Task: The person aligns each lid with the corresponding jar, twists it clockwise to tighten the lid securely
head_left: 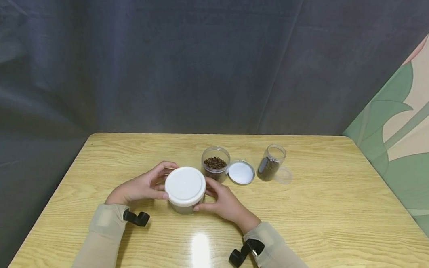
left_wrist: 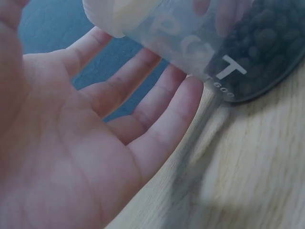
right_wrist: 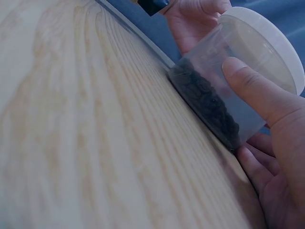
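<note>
Left hand (head_left: 144, 187) and right hand (head_left: 223, 200) grasp one white-lidded jar (head_left: 185, 189) between them. Beyond the right hand: two uncovered jars (head_left: 215, 166), one loose lid (head_left: 241, 172), one clear disc (head_left: 284, 175).

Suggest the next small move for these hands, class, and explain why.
Probably the left hand should loosen the white lid while the right hand steadies the lidded jar: its lid is on, both hands are around it, and the brown-bean jar and taller jar are open.
</note>
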`<state>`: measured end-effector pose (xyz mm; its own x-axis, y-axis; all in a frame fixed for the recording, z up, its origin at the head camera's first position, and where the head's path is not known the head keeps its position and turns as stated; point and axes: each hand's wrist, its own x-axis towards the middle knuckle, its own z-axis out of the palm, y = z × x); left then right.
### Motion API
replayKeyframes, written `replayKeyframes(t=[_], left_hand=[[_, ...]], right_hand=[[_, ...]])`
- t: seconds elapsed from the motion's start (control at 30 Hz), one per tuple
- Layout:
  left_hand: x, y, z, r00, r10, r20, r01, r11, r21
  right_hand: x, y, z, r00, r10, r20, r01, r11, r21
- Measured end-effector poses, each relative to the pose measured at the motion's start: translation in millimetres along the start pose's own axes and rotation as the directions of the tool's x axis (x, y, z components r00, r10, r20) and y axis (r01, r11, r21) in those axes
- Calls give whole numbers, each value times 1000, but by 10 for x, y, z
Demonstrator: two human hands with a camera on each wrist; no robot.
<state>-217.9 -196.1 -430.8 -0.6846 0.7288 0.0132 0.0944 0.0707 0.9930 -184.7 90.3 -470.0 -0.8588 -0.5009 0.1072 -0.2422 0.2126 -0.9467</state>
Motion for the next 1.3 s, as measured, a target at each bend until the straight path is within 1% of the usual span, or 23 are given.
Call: replayKeyframes(t=[0.17, 0.3, 0.4, 0.57, 0.83, 0.9, 1.07, 1.3], left_hand=[[-7, -1, -5, 1000, 9, 1, -9, 1000, 0], [-14, -11, -9, 1000, -3, -5, 3, 1000, 0], [-17, -29, -16, 1000, -6, -3, 6, 1000, -17], [-9, -78, -31, 1000, 9, -1, -10, 999, -44], [16, -128, -20, 999, 29, -20, -29, 999, -37], [14, -143, -13, 999, 29, -22, -30, 999, -43], [-16, -210, -6, 999, 30, -18, -32, 995, -91], [-16, -296, 16, 996, 63, -70, -71, 989, -127]], right_hand=[[-13, 23, -11, 1000, -18, -2, 18, 1000, 16], [-13, 42, -21, 1000, -27, 5, 27, 999, 20], [-13, 45, -24, 999, -35, 10, 35, 999, 17], [-11, 36, -26, 999, -46, 14, 46, 999, 16], [-22, 44, -23, 999, -38, 13, 38, 999, 15], [-28, 53, -21, 999, -34, 15, 34, 999, 16], [-44, 64, -12, 999, -29, 24, 28, 999, 28], [-37, 32, -32, 999, -28, 22, 27, 999, 28]])
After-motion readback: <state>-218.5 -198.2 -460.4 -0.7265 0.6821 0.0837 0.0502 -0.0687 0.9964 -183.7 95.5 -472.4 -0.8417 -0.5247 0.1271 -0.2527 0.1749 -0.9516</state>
